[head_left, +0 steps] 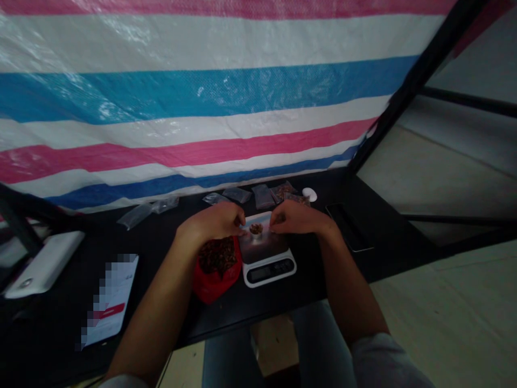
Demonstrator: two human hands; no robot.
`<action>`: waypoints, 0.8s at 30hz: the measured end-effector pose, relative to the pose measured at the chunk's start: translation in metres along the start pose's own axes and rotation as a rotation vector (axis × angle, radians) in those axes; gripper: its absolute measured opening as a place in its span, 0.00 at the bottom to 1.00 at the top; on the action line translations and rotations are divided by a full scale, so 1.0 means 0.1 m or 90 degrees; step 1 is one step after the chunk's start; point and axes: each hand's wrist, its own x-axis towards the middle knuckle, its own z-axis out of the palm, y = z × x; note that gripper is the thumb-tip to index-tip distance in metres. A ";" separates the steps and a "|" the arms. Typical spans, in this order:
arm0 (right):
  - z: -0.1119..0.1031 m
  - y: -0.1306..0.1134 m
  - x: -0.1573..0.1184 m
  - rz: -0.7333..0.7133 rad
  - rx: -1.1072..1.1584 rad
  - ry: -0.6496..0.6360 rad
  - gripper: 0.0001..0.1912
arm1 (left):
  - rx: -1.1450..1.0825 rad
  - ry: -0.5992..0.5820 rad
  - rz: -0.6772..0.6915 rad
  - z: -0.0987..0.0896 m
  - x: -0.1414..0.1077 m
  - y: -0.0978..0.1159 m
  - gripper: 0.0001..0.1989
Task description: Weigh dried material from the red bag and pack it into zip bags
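A white kitchen scale [270, 278] with a metal plate lies in front of me, its dark display facing me. On the plate stands a small pale cup [256, 236] heaped with brown bits. My left hand [226, 220] is at the cup's left, fingers curled and closed. Just right of the cup, my right hand [298, 216] has its fingers bent in a pinch. Whatever either hand holds is too small or hidden to make out. Below my left hand, an open red bag [214, 286] full of dark brown pieces touches the scale's left side.
Several clear plastic bags [263, 197] lie along the back, some with brown contents [285, 189], beside a white round object [309, 194]. A dark phone-like slab [349, 229] is at right. A lit phone [117, 302] and white device [46, 264] lie left. Striped sheeting [202, 91] hangs behind.
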 end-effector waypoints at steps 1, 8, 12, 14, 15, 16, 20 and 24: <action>-0.02 0.01 -0.01 -0.008 0.005 0.022 0.07 | 0.001 -0.009 -0.008 0.02 0.02 0.00 0.11; 0.07 -0.01 0.09 -0.113 0.080 0.030 0.13 | 0.011 -0.056 0.009 0.06 0.10 0.08 0.12; 0.10 0.04 0.17 -0.153 0.124 0.144 0.13 | 0.017 -0.051 -0.008 0.06 0.10 0.07 0.11; 0.10 0.07 0.20 -0.150 0.132 0.202 0.14 | 0.011 -0.051 -0.013 0.07 0.11 0.06 0.11; 0.10 0.09 0.22 -0.147 0.129 0.223 0.14 | 0.010 -0.053 -0.010 0.07 0.12 0.06 0.11; 0.10 0.10 0.23 -0.146 0.123 0.241 0.14 | 0.015 -0.057 -0.006 0.08 0.12 0.05 0.11; 0.12 0.17 0.31 -0.161 0.099 0.312 0.15 | 0.043 -0.043 0.025 0.04 0.11 -0.01 0.12; 0.16 0.28 0.40 -0.160 0.048 0.410 0.20 | 0.015 0.047 0.114 -0.04 0.04 -0.03 0.13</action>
